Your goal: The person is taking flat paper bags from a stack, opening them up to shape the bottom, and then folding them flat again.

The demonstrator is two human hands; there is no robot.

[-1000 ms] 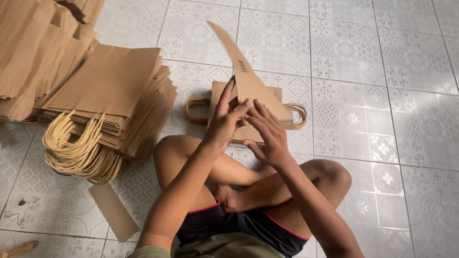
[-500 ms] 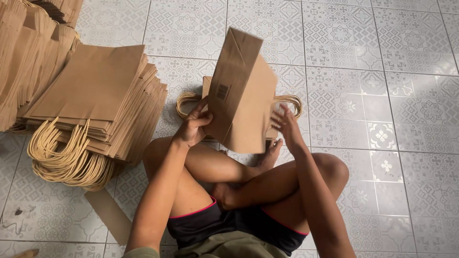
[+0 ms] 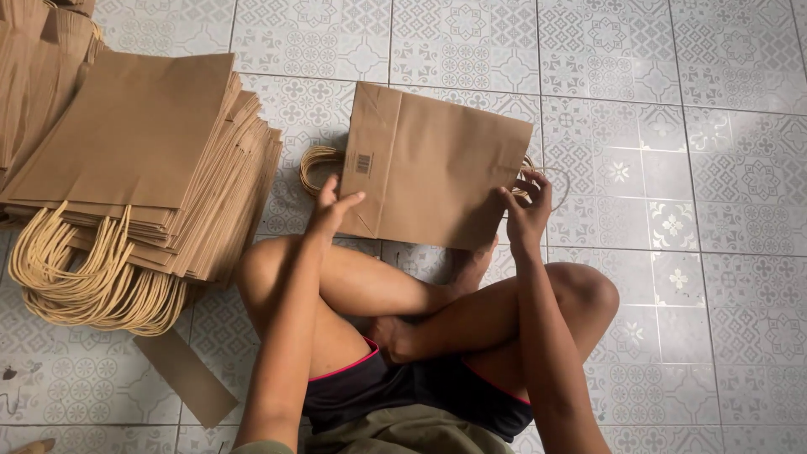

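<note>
One brown paper bag (image 3: 433, 164), folded flat, is held up just beyond the knees, near the centre of view, its folded base flap toward 9 o'clock and a small printed patch on that flap. Left hand (image 3: 329, 210) meets the bag's lower corner at about 7 o'clock; its grip is spread, fingers loose and extended, fingertips touching the edge, not clamped. Right hand (image 3: 528, 212) is at the bag's 4 o'clock corner, its grip pinching the paper edge between thumb and curled fingers. Behind the bag, flat on the floor, lies another bag, mostly hidden: only its twisted paper handles (image 3: 315, 164) peek out at 9 o'clock and again at 3 o'clock by the right hand. Crossed bare legs (image 3: 403, 294) sit directly below the bag at 6 o'clock, over dark shorts. At 9 o'clock, well apart from the bag, a thick stack of flat brown bags (image 3: 143, 160) rests on the floor, cord handles (image 3: 92, 282) spilling out toward 7 o'clock. More bags (image 3: 38, 76) are heaped at 10 o'clock. Loose cardboard strip (image 3: 187, 377) lies at 7 o'clock near the left knee. Patterned grey floor tiles (image 3: 672, 126) all round.
</note>
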